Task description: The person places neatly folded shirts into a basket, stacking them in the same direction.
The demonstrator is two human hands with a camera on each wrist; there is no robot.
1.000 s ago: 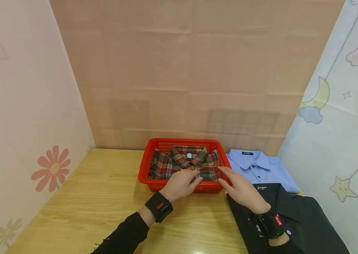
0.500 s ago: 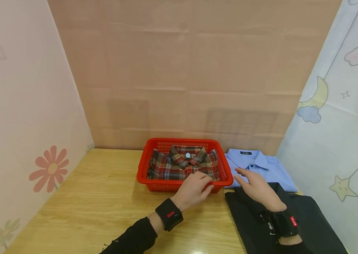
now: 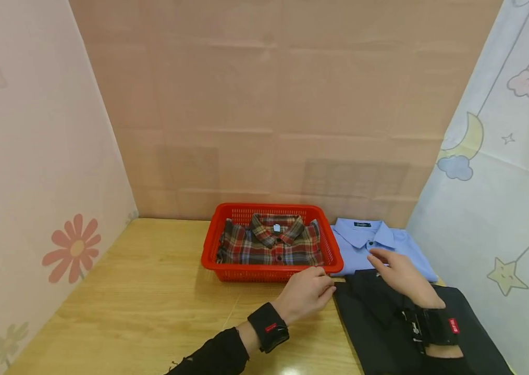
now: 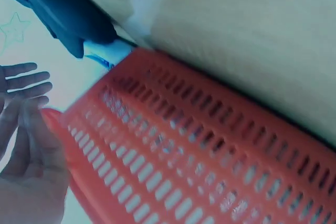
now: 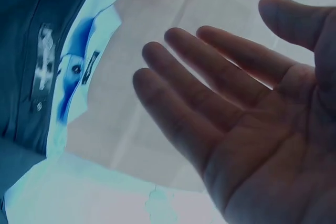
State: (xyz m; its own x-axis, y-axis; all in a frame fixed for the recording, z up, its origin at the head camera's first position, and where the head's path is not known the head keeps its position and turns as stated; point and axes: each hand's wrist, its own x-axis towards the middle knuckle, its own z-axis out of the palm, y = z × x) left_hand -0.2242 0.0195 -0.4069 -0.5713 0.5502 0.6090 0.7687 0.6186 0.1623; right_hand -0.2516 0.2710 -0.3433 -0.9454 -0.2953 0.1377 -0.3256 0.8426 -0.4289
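A folded plaid shirt (image 3: pixel 271 242) lies in a red plastic basket (image 3: pixel 271 273) at the back of the table. Just in front of the basket's right corner is my left hand (image 3: pixel 306 294), fingers loosely bent and holding nothing, near the left edge of a folded black shirt (image 3: pixel 377 333). My right hand (image 3: pixel 400 276) is over the black shirt's collar area with its fingers extended; the right wrist view shows its palm bare. Behind the black shirt, a folded light blue shirt (image 3: pixel 407 247) is partly covered by that hand.
The wooden table (image 3: pixel 151 297) extends to the left of the basket. A brown paper-like backdrop (image 3: pixel 264 104) stands behind it. Patterned white panels flank both sides, the right panel (image 3: pixel 503 208) close to the shirts.
Both hands have moved right, away from the basket and towards the black shirt. The plaid shirt stays in the basket.
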